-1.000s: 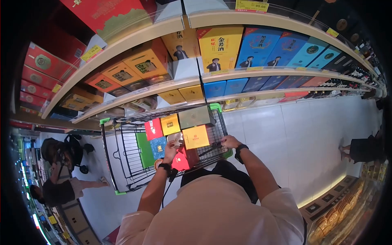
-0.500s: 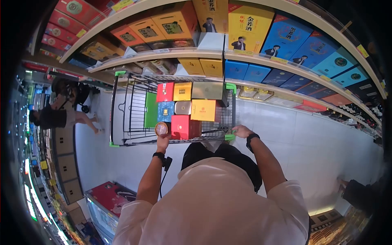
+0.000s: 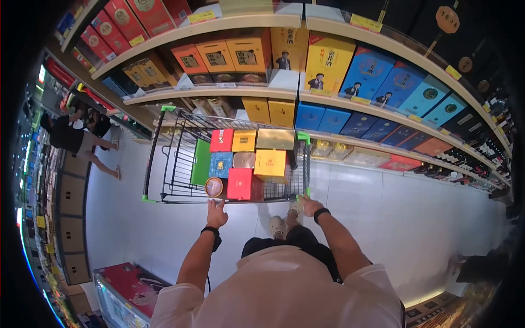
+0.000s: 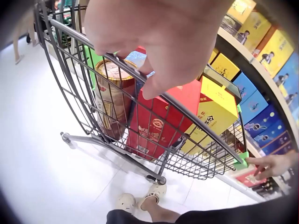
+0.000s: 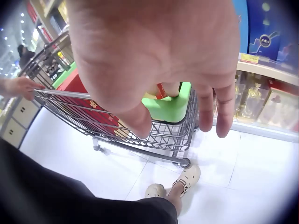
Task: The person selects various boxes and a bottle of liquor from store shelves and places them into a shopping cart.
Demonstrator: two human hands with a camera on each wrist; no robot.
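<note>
My left hand (image 3: 217, 214) grips the near side rail of the metal cart (image 3: 175, 201), fingers over it and thumb below, beside a round tub (image 3: 214, 187). At the cart's green corner (image 5: 166, 108), my right hand (image 3: 311, 205) has its fingers mostly straight; in the left wrist view its forefinger touches that corner. Inside the cart are a red box (image 3: 239, 184), a yellow box (image 3: 270, 163), a blue box (image 3: 221, 164), a silvery tin (image 3: 244, 160), a smaller red box (image 3: 221, 140), a gold box (image 3: 244, 141), an olive box (image 3: 275, 139) and a green panel (image 3: 200, 162).
Shelves (image 3: 262, 93) of boxed goods run along the cart's far side. Another person (image 3: 71, 136) stands at the left near a dark stroller. A red-topped chest (image 3: 131, 284) is at the lower left. Pale shoes (image 3: 277, 227) show on the tiled floor.
My left hand has moved off the silvery tin, past the round tub, and onto the near rail. My right hand stays by the green corner. The shelves and cart have shifted in view.
</note>
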